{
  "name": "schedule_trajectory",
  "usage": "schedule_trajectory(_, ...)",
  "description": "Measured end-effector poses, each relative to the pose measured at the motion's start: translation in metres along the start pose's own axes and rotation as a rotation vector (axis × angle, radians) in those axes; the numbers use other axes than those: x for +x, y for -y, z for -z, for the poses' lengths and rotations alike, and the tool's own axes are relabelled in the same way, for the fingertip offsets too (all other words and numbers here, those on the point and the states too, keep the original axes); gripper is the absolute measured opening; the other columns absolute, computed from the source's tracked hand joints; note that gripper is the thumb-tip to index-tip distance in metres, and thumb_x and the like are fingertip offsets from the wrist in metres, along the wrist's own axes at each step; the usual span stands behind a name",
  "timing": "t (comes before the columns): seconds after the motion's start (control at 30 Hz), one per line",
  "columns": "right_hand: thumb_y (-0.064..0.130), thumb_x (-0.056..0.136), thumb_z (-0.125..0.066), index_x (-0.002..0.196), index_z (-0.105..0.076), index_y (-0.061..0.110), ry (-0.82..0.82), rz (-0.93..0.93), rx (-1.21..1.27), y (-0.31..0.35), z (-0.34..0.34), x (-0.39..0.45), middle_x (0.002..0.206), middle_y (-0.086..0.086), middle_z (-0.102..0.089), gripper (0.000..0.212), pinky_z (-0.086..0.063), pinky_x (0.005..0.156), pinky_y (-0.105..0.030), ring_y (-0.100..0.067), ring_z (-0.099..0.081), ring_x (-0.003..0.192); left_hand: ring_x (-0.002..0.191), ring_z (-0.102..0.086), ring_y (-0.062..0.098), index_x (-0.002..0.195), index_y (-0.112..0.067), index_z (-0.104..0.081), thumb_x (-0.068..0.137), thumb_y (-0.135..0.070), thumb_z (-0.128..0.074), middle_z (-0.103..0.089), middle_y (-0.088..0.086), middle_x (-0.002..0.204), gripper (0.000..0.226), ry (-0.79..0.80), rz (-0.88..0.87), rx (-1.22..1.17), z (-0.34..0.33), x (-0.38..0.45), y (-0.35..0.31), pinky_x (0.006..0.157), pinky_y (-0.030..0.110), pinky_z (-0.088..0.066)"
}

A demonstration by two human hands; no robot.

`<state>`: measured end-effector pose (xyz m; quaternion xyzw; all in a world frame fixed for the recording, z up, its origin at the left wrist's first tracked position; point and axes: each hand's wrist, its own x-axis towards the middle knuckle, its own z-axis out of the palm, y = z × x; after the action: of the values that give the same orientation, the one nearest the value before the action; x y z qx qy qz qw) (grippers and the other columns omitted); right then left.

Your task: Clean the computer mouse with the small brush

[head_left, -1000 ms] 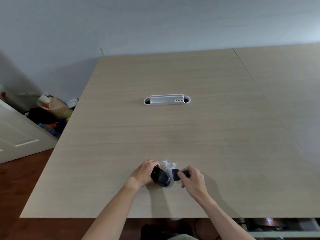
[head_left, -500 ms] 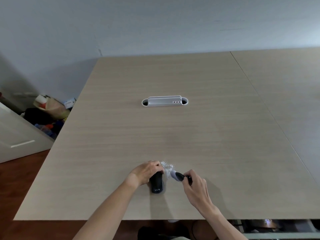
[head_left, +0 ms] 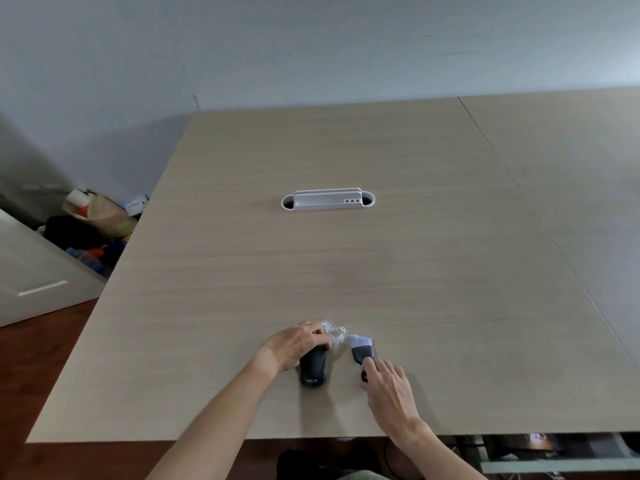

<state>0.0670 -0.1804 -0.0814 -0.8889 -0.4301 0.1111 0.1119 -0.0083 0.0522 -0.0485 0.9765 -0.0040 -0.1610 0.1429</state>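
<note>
A black computer mouse (head_left: 314,371) lies flat on the wooden table (head_left: 346,258) near its front edge, white lettering on its near end. My left hand (head_left: 297,344) rests over the mouse's far end and grips it. The small brush (head_left: 360,348) has a dark body and pale bristles that point away from me. It lies low over the table just right of the mouse. My right hand (head_left: 389,388) holds the brush by its near end. A patch of white powder (head_left: 335,331) sits on the table between the mouse's far end and the bristles.
A white oval cable-port insert (head_left: 327,200) is set into the table's middle. A seam (head_left: 540,223) separates this table from another on the right. Bags and clutter (head_left: 93,230) lie on the floor at the left, beside a white door.
The mouse has gone from tilted up in my left hand to lying flat on the table. My right hand and the brush have pulled away from it to the right.
</note>
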Motion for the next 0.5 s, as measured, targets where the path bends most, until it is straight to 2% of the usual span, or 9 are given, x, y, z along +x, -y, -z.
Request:
schedule_trajectory(0.17,0.018,0.053,-0.092,0.082,-0.044,0.025,0.025,0.003,-0.041,-0.001,-0.001,0.003,0.068,0.009,-0.055,0.057,-0.044,0.055,-0.026,-0.011,-0.054,0.059,0.122,-0.047,0.023,0.127,-0.028,-0.050,0.074,0.018,-0.056,-0.047,0.002,0.128,0.070,-0.048,0.028,-0.034,-0.002,-0.001,0.000,0.096,0.032,-0.048)
schedule_trajectory(0.3,0.019,0.052,-0.092,0.085,-0.042,0.026,0.043,-0.010,-0.056,-0.001,-0.002,0.005,0.070,0.009,-0.057,0.060,-0.045,0.058,-0.027,-0.012,-0.056,0.060,0.119,-0.048,0.018,0.134,-0.031,-0.043,0.063,0.014,-0.051,-0.047,-0.003,0.129,0.085,-0.231,0.148,-0.160,-0.008,-0.014,0.010,0.099,0.032,-0.047)
schedule_trajectory(0.4,0.035,0.062,-0.086,0.082,-0.049,0.024,0.004,-0.026,-0.036,0.001,0.007,0.006,0.065,0.007,-0.058,0.044,-0.046,0.058,-0.028,-0.014,-0.058,0.059,0.125,-0.046,0.020,0.134,-0.024,-0.045,0.060,0.009,-0.049,-0.048,-0.001,0.130,0.081,-0.347,0.331,-0.270,-0.019,-0.029,0.014,0.107,0.031,-0.041)
schedule_trajectory(0.5,0.043,0.084,-0.059,0.084,-0.054,0.024,-0.117,-0.090,0.080,-0.006,0.015,0.006,0.074,0.007,-0.060,0.020,-0.044,0.067,-0.031,-0.016,-0.060,0.069,0.125,-0.047,0.021,0.132,-0.016,-0.049,0.067,0.013,-0.046,-0.051,0.001,0.130,0.070,-0.485,0.504,-0.336,-0.044,-0.044,0.014,0.110,0.026,-0.036)
